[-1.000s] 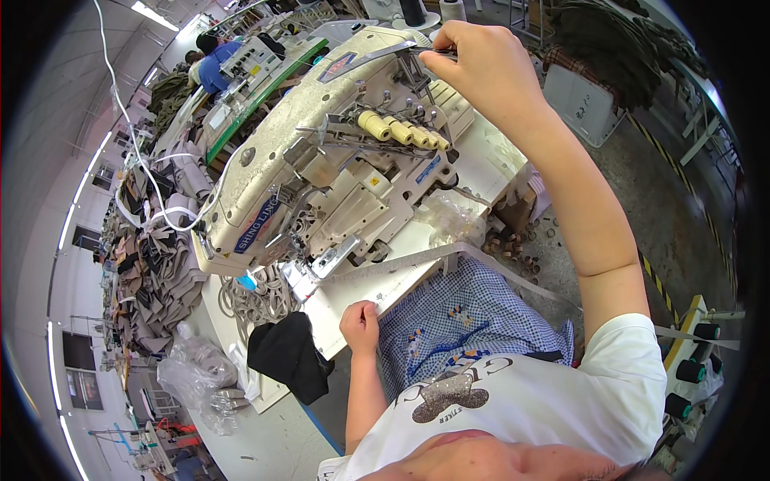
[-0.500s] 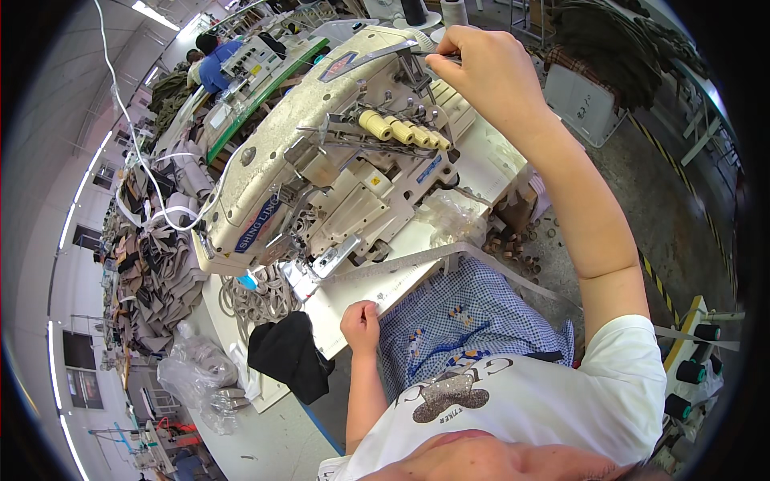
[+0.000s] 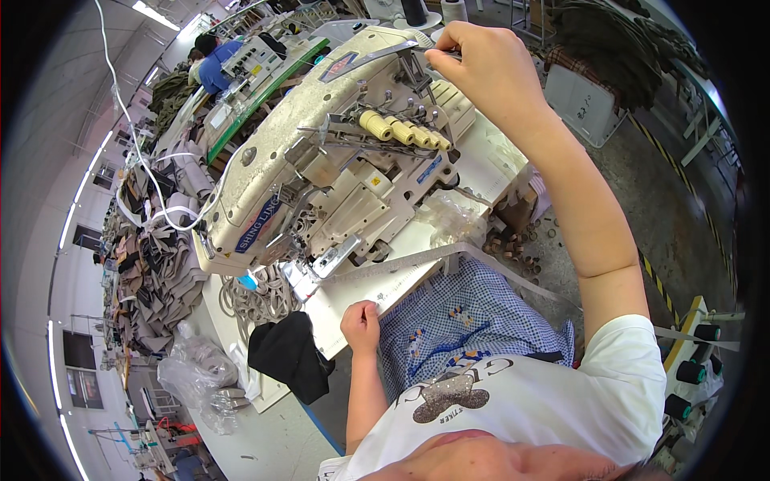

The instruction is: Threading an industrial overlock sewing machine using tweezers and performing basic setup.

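A cream industrial sewing machine (image 3: pixel 281 152) stands on a white worktable, with a row of pale yellow tension knobs (image 3: pixel 401 131) on its front. My right hand (image 3: pixel 489 68) is raised at the machine's far right end, thumb and fingers pinched together; a small dark bit shows at the fingertips, too little to name. Resting near the table's front edge, my left hand (image 3: pixel 361 325) is curled closed, and its palm side is hidden. A grey elastic strip (image 3: pixel 417 258) runs from the presser foot area (image 3: pixel 330 258) across the table and down past my lap.
Coiled grey strips (image 3: pixel 261 298) and a black cloth (image 3: pixel 293 354) lie left of the machine. A clear plastic bag (image 3: pixel 196 369) is further left. Thread cones (image 3: pixel 454 12) stand behind. Blue checked fabric (image 3: pixel 473 313) covers my lap. A white crate (image 3: pixel 584 104) sits on the right.
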`<state>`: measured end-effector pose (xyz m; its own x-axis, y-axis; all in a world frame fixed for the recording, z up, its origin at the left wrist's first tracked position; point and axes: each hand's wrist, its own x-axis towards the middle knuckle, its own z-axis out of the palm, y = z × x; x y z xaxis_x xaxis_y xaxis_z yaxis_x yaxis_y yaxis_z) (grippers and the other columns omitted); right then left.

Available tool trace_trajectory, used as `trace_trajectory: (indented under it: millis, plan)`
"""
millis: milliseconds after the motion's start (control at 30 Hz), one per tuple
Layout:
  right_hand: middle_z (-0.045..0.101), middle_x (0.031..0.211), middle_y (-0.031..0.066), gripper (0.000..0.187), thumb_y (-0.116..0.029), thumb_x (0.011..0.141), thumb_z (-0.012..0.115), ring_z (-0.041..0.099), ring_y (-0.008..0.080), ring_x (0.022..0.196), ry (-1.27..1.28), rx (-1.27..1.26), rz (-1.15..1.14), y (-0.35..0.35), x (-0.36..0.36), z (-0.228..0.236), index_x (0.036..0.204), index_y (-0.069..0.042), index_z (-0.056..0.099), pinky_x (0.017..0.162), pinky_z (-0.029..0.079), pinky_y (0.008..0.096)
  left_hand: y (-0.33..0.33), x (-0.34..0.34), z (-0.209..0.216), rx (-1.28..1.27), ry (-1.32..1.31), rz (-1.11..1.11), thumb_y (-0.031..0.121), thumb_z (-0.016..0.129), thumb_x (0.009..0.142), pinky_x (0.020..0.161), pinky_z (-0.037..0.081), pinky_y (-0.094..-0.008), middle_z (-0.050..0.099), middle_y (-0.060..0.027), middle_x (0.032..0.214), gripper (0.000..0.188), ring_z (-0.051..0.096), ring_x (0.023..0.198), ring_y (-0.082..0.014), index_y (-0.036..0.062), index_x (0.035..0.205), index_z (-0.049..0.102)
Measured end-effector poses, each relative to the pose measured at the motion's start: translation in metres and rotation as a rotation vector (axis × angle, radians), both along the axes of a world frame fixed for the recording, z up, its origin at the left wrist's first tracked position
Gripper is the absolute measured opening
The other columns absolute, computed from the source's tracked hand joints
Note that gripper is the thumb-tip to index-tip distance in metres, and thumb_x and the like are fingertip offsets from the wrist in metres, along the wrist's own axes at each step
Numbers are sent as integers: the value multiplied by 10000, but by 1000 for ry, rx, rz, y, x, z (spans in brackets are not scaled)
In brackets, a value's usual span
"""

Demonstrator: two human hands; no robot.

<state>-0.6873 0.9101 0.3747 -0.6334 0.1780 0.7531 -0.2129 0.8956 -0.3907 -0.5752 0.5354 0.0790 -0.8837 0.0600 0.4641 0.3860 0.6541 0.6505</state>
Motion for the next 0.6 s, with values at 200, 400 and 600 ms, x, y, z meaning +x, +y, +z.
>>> trace_trajectory:
  millis: [200,400,600]
  plan:
    - [687,746,129,243,-272,831,696,662,307,688,7,17,4,2,-1,-6,878,-33,702,656,509,382,1,1,1,-1,-9,6,271,595,952,581,448,-300,629,-75,680,307,587,610,-189,14,799,664]
    - [687,752,135,254,-276,831,699,662,310,691,20,40,1,2,1,-6,878,-26,699,655,509,384,1,1,1,-13,1,3,268,594,952,581,450,-305,631,-76,681,302,591,610,-193,18,797,664]
    - [685,748,137,260,-278,830,701,663,303,691,26,28,5,1,1,-4,879,-23,700,652,508,383,2,1,3,-16,8,5,256,593,949,582,451,-309,631,-78,682,292,593,612,-197,18,797,663]
